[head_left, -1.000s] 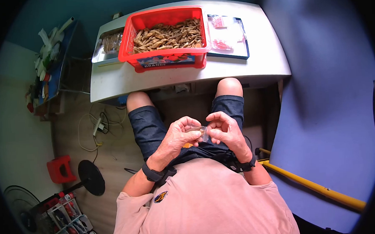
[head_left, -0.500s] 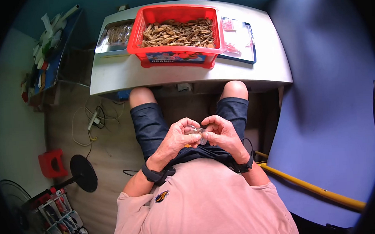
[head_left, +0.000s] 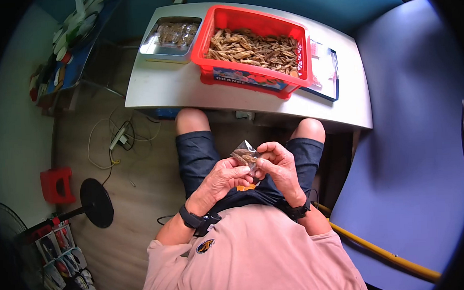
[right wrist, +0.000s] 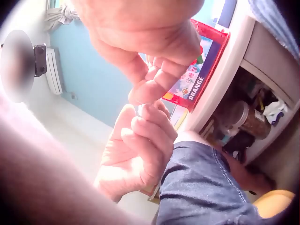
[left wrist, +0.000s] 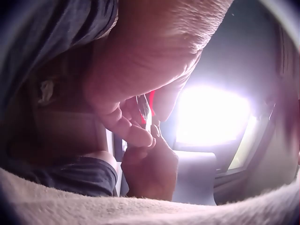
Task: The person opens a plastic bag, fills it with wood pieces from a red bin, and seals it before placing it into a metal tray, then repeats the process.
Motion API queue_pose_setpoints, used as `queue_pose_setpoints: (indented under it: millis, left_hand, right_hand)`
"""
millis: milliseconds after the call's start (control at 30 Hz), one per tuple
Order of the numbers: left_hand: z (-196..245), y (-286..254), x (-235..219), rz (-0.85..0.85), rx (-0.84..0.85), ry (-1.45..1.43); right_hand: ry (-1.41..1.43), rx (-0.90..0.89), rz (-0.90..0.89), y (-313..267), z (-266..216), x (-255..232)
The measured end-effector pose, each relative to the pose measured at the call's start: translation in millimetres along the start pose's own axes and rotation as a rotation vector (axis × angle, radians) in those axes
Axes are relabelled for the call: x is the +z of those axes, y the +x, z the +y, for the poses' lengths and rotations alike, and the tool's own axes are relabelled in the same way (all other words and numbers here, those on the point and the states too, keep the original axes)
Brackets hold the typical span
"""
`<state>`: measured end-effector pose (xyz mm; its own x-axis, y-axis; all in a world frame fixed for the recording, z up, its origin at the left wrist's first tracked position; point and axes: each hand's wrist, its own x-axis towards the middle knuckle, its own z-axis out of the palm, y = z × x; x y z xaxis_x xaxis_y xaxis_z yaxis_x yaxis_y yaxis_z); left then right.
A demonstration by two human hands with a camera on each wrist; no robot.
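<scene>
A small clear plastic bag (head_left: 245, 154) with brown dried pieces inside stands up between both hands over the lap. My left hand (head_left: 224, 178) pinches its lower left part, thumb on the near face. At the bag's right edge, my right hand (head_left: 278, 166) holds it between thumb and curled fingers. From the left wrist, the bag shows as a thin shiny edge (left wrist: 144, 108) between the fingers. In the right wrist view the fingertips of the left hand (right wrist: 138, 157) and right hand (right wrist: 150, 51) meet, mostly hiding the bag.
On the white table (head_left: 171, 85) stands a red basket (head_left: 250, 83) heaped with similar brown dried pieces (head_left: 253, 52). A metal tray (head_left: 156, 53) with filled bags lies left of it; a dark-edged shallow box (head_left: 329, 79) with red-printed packets lies right. An orange item (head_left: 246, 187) shows at the lap.
The bag has been turned upright, so its brown contents and upper part now show above the fingers. The head view has swung, shifting the table and basket to the right.
</scene>
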<state>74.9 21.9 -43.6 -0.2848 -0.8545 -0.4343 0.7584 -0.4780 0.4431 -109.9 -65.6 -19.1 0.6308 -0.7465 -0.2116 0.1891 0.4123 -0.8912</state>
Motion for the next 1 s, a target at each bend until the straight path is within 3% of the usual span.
queue_pose_setpoints:
  millis: [133, 500, 700, 900, 1000]
  left_hand:
    - [1, 5, -9, 0.097, 0.119, -0.043]
    - [10, 11, -24, 0.202, 0.244, -0.017]
    - [36, 11, -34, 0.298, 0.294, 0.158]
    - [170, -5, -57, 0.349, 0.506, 0.596]
    - [261, 3, -63, 0.514, 0.494, 0.854]
  right_hand:
    - [-0.056, -0.007, -0.006, 16, 7, 12]
    - [-0.093, 0.031, -0.066, 45, 16, 21]
    - [-0.114, 0.101, -0.076, 58, 16, 25]
    - [-0.217, 0.158, -0.054, 57, 25, -7]
    - [-0.243, 0.241, 0.020, 53, 31, -23]
